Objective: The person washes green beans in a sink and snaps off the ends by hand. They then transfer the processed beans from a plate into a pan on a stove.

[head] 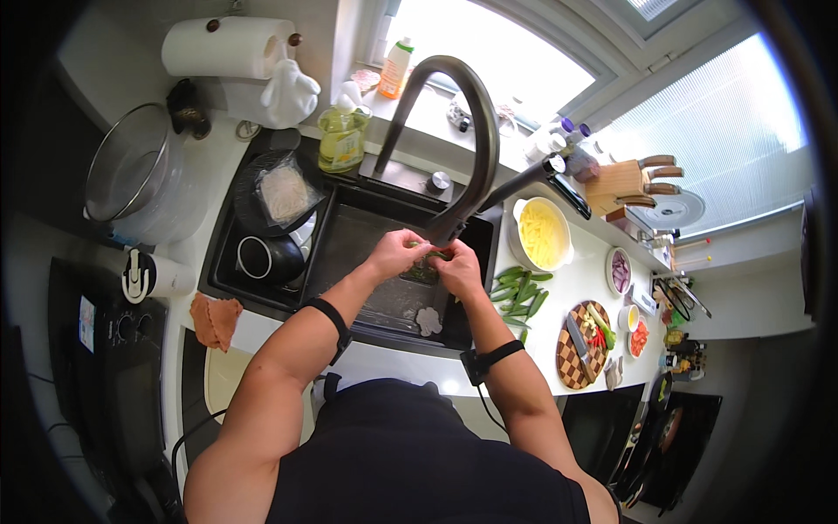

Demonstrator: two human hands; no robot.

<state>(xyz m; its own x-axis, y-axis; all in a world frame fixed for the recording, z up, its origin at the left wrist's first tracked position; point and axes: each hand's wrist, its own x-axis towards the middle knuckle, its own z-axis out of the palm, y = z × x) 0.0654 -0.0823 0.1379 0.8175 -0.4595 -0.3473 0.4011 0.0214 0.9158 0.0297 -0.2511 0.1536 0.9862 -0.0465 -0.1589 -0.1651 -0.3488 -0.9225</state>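
My left hand [394, 254] and my right hand [461, 271] meet under the faucet head, over the black sink [366, 295]. Between their fingertips is a slim green pod [437, 255], pinched from both sides; fingers cover much of it. Below them, green scraps lie in the drain strainer [419, 274], partly hidden by the hands. More green pods [522, 293] are heaped on the counter just right of the sink. A grey scalloped sink mat or scrubber [429, 321] lies in the basin near its front edge.
The dark gooseneck faucet [488, 124] arches above my hands. To the right stand a pot of yellow strips [541, 234] and a checkered cutting board [568, 363] bearing a knife [580, 344]. At left are a black bowl [270, 259], a dish soap bottle [343, 139] and a brown cloth [215, 321].
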